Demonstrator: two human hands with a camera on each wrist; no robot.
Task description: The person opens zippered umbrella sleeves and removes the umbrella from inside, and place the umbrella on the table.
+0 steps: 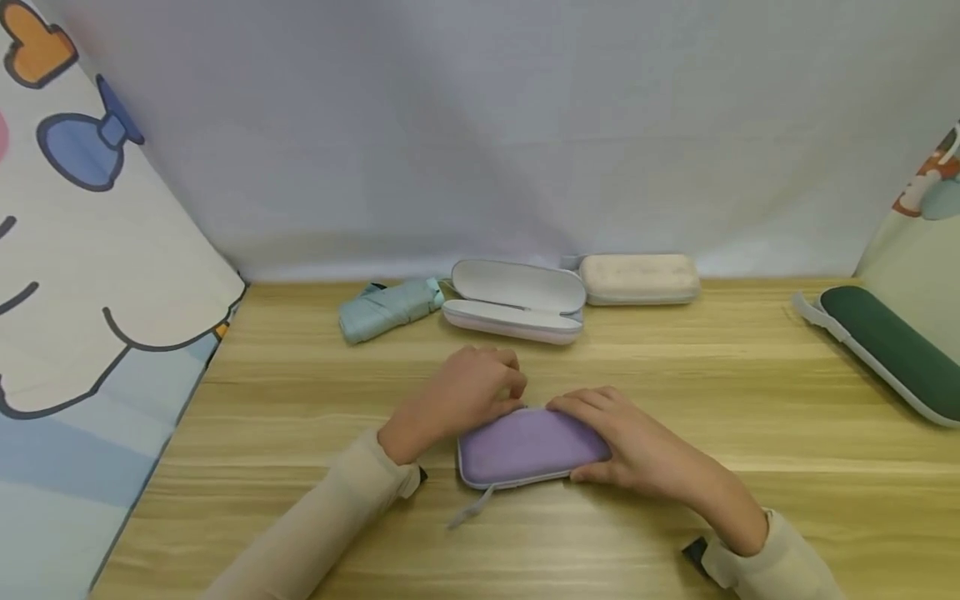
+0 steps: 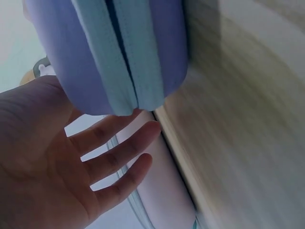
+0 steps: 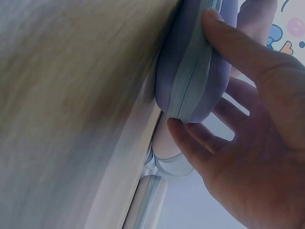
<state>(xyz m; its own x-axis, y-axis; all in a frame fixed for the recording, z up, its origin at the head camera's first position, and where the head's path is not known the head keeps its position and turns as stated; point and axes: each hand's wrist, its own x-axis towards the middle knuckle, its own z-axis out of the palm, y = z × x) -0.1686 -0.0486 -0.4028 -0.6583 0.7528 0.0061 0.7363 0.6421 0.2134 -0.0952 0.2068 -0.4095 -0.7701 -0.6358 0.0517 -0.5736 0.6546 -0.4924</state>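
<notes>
A purple zippered case [image 1: 532, 450] lies on the table in the head view, a pale strap [image 1: 471, 507] trailing from its near left corner. My right hand [image 1: 633, 450] grips its right end, thumb on the near side and fingers over the far edge. In the right wrist view the thumb [image 3: 238, 45] presses along the grey zipper band [image 3: 190, 86]. At the far left edge, my left hand [image 1: 468, 392] has thumb and index finger bent together against the case. Their tips are hidden; the other fingers [image 2: 119, 152] spread loosely in the left wrist view.
Along the back lie a folded light-blue umbrella [image 1: 390, 310], an open pale case [image 1: 517, 321] and a closed cream case [image 1: 640, 279]. A dark green case [image 1: 892, 350] lies at the right edge. A white curtain [image 1: 480, 133] hangs behind the table.
</notes>
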